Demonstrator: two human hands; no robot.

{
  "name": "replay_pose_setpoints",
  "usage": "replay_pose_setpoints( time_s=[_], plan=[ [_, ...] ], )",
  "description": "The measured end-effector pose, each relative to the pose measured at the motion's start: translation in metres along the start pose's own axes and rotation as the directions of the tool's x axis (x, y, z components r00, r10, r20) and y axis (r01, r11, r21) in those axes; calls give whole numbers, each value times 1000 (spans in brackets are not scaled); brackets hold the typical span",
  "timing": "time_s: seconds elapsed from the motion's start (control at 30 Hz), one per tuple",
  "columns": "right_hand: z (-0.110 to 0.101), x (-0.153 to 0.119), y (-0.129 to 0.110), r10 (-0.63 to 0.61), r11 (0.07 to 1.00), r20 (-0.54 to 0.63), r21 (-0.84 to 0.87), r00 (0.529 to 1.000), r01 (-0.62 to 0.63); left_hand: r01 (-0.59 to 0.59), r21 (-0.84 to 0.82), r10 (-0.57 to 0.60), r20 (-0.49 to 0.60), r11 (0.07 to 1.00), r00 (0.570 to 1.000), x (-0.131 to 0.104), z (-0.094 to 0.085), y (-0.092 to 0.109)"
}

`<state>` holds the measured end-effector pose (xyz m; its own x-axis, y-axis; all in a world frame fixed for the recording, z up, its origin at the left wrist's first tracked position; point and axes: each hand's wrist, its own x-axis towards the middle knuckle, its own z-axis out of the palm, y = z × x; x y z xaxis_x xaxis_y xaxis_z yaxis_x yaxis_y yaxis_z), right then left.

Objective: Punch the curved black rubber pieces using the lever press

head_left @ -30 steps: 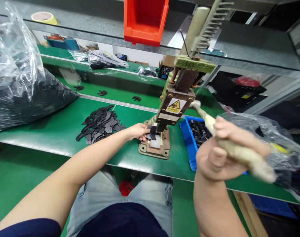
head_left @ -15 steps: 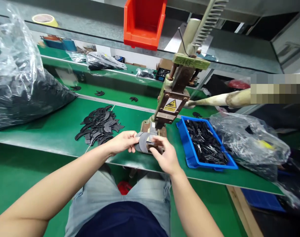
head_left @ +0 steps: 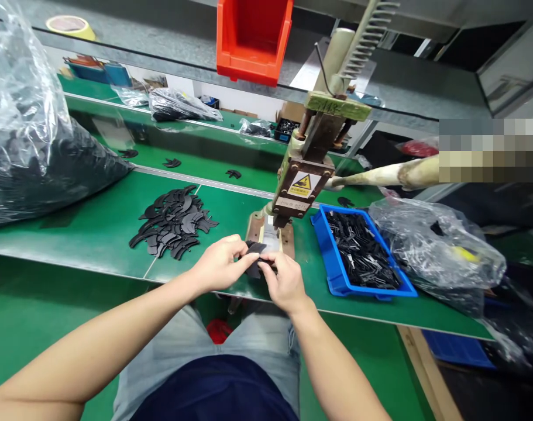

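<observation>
Between my two hands is a curved black plastic piece (head_left: 254, 269), held just in front of the base (head_left: 288, 242) of a hand press (head_left: 299, 184). My left hand (head_left: 224, 261) is closed on its left side, thumb on top. The fingers of my right hand (head_left: 284, 279) pinch its right end, where a thin dark part seems to meet it; that small part is mostly hidden by the fingertips. Left of the press lies a pile of similar curved black pieces (head_left: 172, 219). On the right a blue tray (head_left: 334, 278) holds many small slim black parts (head_left: 360, 248).
A large clear bag (head_left: 42, 158) of dark pieces stands at the left. Another clear bag (head_left: 442, 245) lies right of the tray. The press lever (head_left: 380, 176) sticks out rightward. An orange bin (head_left: 253, 67) hangs over the back, and a few black pieces (head_left: 172, 163) lie behind the bench.
The curved piece has been turned and tilted, and no longer lies flat over the press base. My right hand's fingers have closed onto its right end.
</observation>
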<state>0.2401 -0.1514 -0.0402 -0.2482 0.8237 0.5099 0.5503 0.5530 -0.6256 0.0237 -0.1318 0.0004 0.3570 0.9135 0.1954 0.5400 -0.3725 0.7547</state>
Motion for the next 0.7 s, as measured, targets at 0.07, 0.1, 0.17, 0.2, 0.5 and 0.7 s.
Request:
replay_pose_setpoints(
  time_s=[0.07, 0.1, 0.17, 0.2, 0.5, 0.7],
  plan=[
    [1, -1, -1, -8, 1000, 4, 7, 1000, 8, 66, -50, -65, 35, 997, 997, 4, 6, -4],
    [1, -2, -1, -8, 1000, 8, 15, 1000, 8, 89, -79, -85, 51, 993, 995, 5, 9, -6],
    [2, -3, 0, 6, 999, 8, 37, 1000, -7, 119, -114, -112, 64, 986, 992, 6, 11, -4],
    [3, -4, 1, 22, 998, 2, 52, 1000, -22, 120, -113, -114, 55, 986, 992, 5, 10, -1],
    [12, -21, 17, 245, 928, -143, 322, 959, -189, 15, -350, -50, -91, 936, 995, 4, -13, 23],
    [21, -19, 5, 267, 897, -161, 402, 950, -184, 262, -539, -131, 269, 800, 954, 3, 10, 13]
  ],
)
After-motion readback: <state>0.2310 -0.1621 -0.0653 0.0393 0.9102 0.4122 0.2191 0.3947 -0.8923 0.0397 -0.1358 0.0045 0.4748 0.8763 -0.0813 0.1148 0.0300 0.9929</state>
